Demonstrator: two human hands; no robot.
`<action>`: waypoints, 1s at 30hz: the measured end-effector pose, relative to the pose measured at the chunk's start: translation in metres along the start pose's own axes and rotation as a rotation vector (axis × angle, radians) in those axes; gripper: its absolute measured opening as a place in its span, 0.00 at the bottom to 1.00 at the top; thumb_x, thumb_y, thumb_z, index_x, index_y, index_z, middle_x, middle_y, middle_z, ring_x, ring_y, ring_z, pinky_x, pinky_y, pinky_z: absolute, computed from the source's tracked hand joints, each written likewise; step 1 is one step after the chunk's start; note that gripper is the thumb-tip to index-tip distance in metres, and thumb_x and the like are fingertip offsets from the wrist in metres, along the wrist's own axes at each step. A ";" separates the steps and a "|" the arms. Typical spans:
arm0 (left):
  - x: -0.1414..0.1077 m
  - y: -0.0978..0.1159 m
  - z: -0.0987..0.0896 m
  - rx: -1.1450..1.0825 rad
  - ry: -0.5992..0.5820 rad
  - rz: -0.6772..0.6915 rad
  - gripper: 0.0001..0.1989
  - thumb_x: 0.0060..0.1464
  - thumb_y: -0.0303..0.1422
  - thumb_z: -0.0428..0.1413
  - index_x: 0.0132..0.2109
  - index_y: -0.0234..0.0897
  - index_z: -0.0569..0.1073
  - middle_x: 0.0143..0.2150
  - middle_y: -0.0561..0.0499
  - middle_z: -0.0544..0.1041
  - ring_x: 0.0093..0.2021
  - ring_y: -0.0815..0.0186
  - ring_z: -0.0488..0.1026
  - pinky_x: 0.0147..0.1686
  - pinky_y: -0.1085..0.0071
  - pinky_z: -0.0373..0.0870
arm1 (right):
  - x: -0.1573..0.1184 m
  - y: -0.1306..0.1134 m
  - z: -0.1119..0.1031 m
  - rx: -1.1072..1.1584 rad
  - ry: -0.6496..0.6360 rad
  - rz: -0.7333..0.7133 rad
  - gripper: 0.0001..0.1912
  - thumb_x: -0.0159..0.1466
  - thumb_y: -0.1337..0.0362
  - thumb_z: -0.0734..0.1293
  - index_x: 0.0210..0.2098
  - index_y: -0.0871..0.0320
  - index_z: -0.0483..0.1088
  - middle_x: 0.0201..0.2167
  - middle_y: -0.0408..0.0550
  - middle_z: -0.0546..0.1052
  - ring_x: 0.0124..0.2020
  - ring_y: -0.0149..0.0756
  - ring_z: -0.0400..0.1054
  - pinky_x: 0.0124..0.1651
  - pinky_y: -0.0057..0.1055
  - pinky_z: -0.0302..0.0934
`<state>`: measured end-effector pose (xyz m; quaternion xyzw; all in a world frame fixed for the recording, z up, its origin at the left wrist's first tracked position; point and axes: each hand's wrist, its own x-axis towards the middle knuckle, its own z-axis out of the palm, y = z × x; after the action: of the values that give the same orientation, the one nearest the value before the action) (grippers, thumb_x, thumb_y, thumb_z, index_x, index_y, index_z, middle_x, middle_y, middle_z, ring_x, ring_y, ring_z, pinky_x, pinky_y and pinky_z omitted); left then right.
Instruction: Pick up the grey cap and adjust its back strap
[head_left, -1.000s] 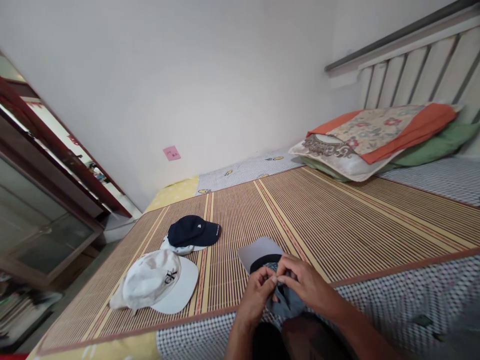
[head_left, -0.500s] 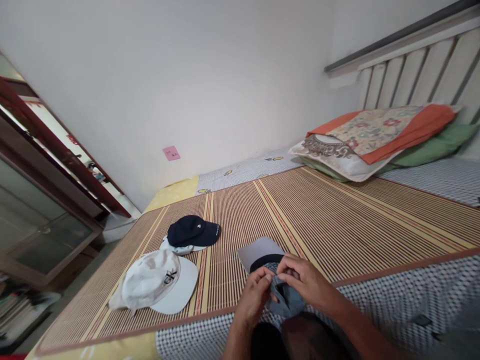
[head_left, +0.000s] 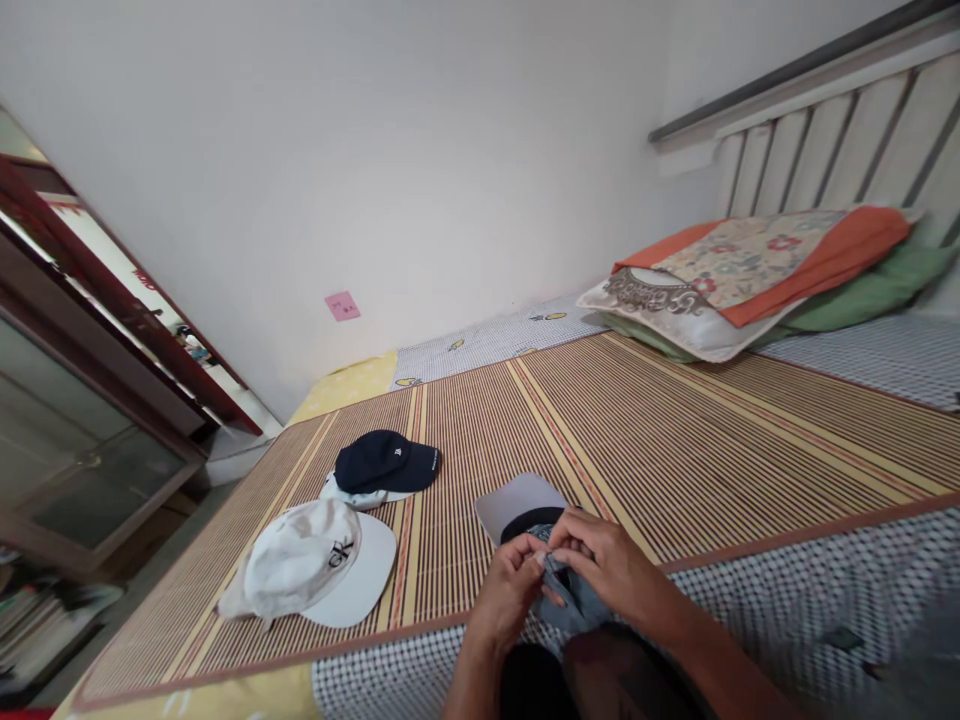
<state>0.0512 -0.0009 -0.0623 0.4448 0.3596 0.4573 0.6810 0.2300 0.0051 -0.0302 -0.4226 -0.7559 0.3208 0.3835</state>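
Observation:
A grey cap (head_left: 577, 605) lies underside up at the mat's near edge, its pale brim (head_left: 517, 503) pointing away from me. Both hands pinch the cap's back strap area, fingertips almost meeting. My left hand (head_left: 510, 585) is closed on the strap from the left. From the right, my right hand (head_left: 607, 560) is closed on it too, thumb and forefinger together. The fingers hide the exact part of the strap. To the left, a white cap (head_left: 304, 560) with black letters rests on the mat. Behind it, a navy cap (head_left: 386, 462) sits on top of another white cap (head_left: 352, 495).
A striped bamboo mat (head_left: 465, 450) covers the bed over a checked sheet (head_left: 397, 670). Stacked pillows (head_left: 750, 270) lie at the right by the slatted headboard (head_left: 840, 140). A pink note (head_left: 342, 306) is on the wall. A glass-doored cabinet (head_left: 82, 450) stands at the left.
My right hand has shifted slightly left, bringing its fingertips closer to those of my left hand at the strap. The other caps have not moved.

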 end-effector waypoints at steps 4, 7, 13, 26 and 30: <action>-0.001 -0.002 -0.002 0.025 -0.048 -0.025 0.23 0.46 0.47 0.71 0.37 0.34 0.74 0.31 0.54 0.74 0.25 0.71 0.71 0.27 0.74 0.70 | 0.000 -0.001 -0.001 -0.013 -0.006 0.006 0.09 0.65 0.74 0.64 0.33 0.54 0.69 0.35 0.43 0.75 0.39 0.37 0.71 0.43 0.33 0.61; 0.001 -0.007 -0.005 0.059 -0.019 -0.002 0.21 0.49 0.46 0.70 0.35 0.34 0.73 0.30 0.55 0.73 0.23 0.72 0.70 0.27 0.75 0.68 | 0.001 -0.002 -0.001 -0.029 0.004 -0.022 0.09 0.67 0.73 0.63 0.34 0.54 0.68 0.36 0.43 0.75 0.39 0.37 0.71 0.43 0.33 0.61; 0.006 -0.010 -0.003 0.026 0.074 0.036 0.23 0.48 0.49 0.70 0.33 0.36 0.70 0.27 0.58 0.71 0.23 0.73 0.68 0.26 0.75 0.63 | -0.003 -0.007 0.004 -0.203 0.093 -0.110 0.09 0.64 0.72 0.69 0.38 0.53 0.67 0.41 0.46 0.74 0.45 0.42 0.70 0.48 0.38 0.63; 0.007 -0.016 0.004 0.093 0.177 0.078 0.18 0.50 0.45 0.67 0.32 0.36 0.70 0.24 0.57 0.71 0.24 0.69 0.67 0.29 0.72 0.61 | -0.004 0.005 0.022 -0.557 0.170 -0.222 0.10 0.65 0.75 0.62 0.32 0.54 0.62 0.32 0.47 0.72 0.34 0.41 0.71 0.38 0.37 0.62; 0.007 -0.015 0.004 0.106 0.227 0.092 0.18 0.49 0.43 0.68 0.32 0.36 0.71 0.26 0.57 0.69 0.26 0.71 0.62 0.30 0.73 0.57 | -0.006 0.000 0.028 -0.498 0.194 -0.261 0.11 0.64 0.76 0.60 0.32 0.53 0.60 0.31 0.47 0.72 0.33 0.40 0.71 0.37 0.35 0.63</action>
<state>0.0614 0.0024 -0.0753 0.4417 0.4372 0.5156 0.5898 0.2081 -0.0053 -0.0460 -0.4318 -0.8190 0.0316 0.3765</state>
